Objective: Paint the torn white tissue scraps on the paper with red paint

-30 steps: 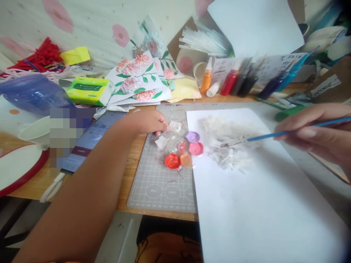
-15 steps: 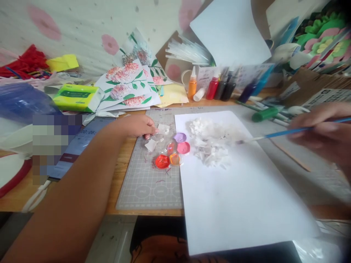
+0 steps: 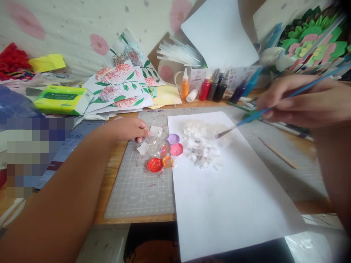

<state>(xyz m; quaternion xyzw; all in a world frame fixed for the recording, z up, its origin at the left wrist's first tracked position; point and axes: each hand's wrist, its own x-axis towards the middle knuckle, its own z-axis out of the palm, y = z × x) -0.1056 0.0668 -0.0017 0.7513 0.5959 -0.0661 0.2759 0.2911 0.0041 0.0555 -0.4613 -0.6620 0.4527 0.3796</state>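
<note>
My right hand [image 3: 298,98] is closed around a paintbrush [image 3: 246,118] with a blue handle. The brush's bristles, faintly purple, hover over or touch white petal-like clusters [image 3: 204,155] on a white sheet of paper [image 3: 233,204]; I cannot tell which. At the left, my left hand [image 3: 134,129] pinches the edge of a clear plastic paint palette [image 3: 150,140]. Its wells hold purple paint [image 3: 173,138], pink paint [image 3: 177,149], red paint [image 3: 155,165] and orange paint [image 3: 168,162].
A grey cutting mat [image 3: 131,197] lies beneath the paper. Behind stand paint bottles [image 3: 205,89] beside flower pictures [image 3: 117,86] and a yellow-green tissue pack [image 3: 63,100]. A phone [image 3: 65,153] lies under my left forearm. A thin wooden stick [image 3: 276,151] rests at the right.
My right hand has moved left and up with the paintbrush, bringing its tip further over the white clusters. My left hand keeps its pinch on the palette. The view has shifted slightly.
</note>
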